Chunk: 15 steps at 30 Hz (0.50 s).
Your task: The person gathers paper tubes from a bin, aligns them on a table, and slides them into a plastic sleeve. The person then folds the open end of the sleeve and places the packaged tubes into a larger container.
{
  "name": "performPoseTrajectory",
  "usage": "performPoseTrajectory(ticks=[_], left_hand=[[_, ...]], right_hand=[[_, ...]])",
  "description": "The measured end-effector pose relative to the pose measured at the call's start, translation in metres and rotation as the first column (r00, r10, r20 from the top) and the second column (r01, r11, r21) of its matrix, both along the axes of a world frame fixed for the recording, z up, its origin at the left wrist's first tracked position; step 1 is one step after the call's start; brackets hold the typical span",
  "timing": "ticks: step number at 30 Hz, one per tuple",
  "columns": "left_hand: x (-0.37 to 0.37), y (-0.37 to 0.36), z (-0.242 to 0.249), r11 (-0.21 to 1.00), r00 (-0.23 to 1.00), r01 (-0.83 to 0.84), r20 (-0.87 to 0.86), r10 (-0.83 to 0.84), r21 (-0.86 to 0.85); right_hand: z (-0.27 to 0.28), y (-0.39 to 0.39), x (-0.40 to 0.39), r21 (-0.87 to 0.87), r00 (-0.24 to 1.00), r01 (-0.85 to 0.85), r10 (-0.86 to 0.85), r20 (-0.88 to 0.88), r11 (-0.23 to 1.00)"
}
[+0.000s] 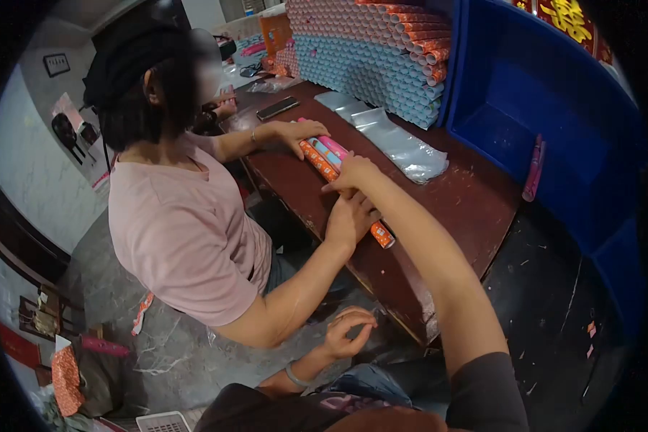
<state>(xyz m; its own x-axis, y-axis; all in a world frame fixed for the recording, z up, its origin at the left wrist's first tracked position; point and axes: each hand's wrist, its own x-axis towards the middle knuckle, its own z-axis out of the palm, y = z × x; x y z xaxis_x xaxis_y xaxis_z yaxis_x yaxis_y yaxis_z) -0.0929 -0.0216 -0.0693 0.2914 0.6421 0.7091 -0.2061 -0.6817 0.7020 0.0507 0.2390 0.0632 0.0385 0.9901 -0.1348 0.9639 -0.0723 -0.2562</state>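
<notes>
Reaching in from the lower right, my right hand (357,174) grips a bundle of slim patterned tubes lying on the table. An orange tube (320,161), a pink tube (333,147) and a light blue one show in it. My left hand (349,333) hangs beside the table's near edge, fingers loosely curved, with nothing visible in it. A co-worker in a pink shirt has one hand (309,135) on the bundle's far end and the other hand (348,220) close below my right hand, over the orange tube.
Clear plastic sleeves (399,146) and a phone (278,108) lie on the dark red table (475,189). Stacked tubes (371,72) stand at the back. A large blue bin (554,93) on the right holds a pink tube (533,169). The co-worker (180,230) occupies the left side.
</notes>
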Motion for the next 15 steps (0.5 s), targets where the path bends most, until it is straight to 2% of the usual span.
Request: performPoseTrajectory(ticks=[1, 3, 4, 8, 15], left_hand=[[-0.003, -0.001, -0.002, 1.000, 1.000, -0.010, -0.007, 0.011, 0.019], [-0.008, -0.005, -0.003, 0.997, 0.998, -0.059, -0.012, 0.059, 0.052], [-0.011, -0.007, -0.004, 0.997, 0.998, -0.065, -0.001, 0.065, 0.048], [-0.020, -0.018, -0.011, 0.997, 0.996, -0.083, -0.013, 0.083, 0.001], [-0.029, -0.031, -0.004, 0.993, 0.993, -0.112, -0.042, 0.113, 0.022]], right_hand=[[-0.003, 0.002, -0.009, 0.014, 1.000, 0.005, -0.005, -0.015, 1.000], [-0.010, 0.004, -0.025, 0.087, 0.982, 0.162, -0.169, 0.084, 0.983], [-0.008, 0.003, -0.026, 0.112, 0.981, 0.184, -0.190, 0.042, 0.977], [-0.012, 0.015, -0.015, 0.074, 0.982, 0.189, -0.187, -0.037, 0.979], [-0.018, 0.017, 0.002, 0.132, 0.995, 0.098, -0.100, 0.007, 0.986]])
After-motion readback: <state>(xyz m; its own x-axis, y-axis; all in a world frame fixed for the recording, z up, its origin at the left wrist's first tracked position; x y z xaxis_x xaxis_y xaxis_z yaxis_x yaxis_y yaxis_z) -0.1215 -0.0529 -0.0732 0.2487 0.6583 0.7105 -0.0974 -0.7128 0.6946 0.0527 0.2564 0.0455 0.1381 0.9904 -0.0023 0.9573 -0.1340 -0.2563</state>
